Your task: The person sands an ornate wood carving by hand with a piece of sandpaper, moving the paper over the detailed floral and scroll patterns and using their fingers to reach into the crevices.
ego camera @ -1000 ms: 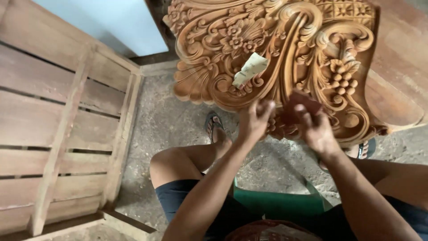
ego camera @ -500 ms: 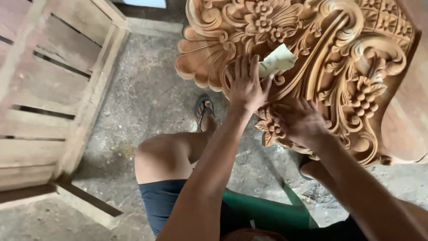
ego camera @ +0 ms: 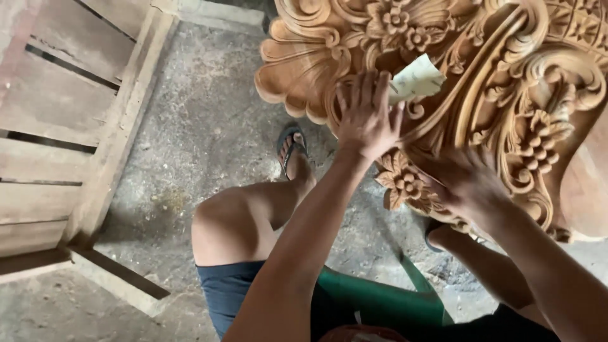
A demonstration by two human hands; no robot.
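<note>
A large carved wooden panel point(ego camera: 481, 69) with flowers, scrolls and a grape cluster fills the upper right. My left hand point(ego camera: 366, 117) lies flat on its lower left edge, fingers spread, next to a folded piece of pale sandpaper point(ego camera: 415, 81) resting on the carving. My right hand point(ego camera: 465, 183) presses on the carving near a carved flower point(ego camera: 405, 183); whether it holds anything is hidden by its back.
A slatted wooden frame point(ego camera: 69, 120) leans at the left. The floor point(ego camera: 190, 126) is rough concrete. My bare knee point(ego camera: 228, 221) and sandalled foot point(ego camera: 291, 149) are below the panel, and I sit on a green seat point(ego camera: 380, 297).
The view has shifted, so the panel sits further right and closer. My left hand moved up onto the carving beside the sandpaper. My right hand slid lower along the carving.
</note>
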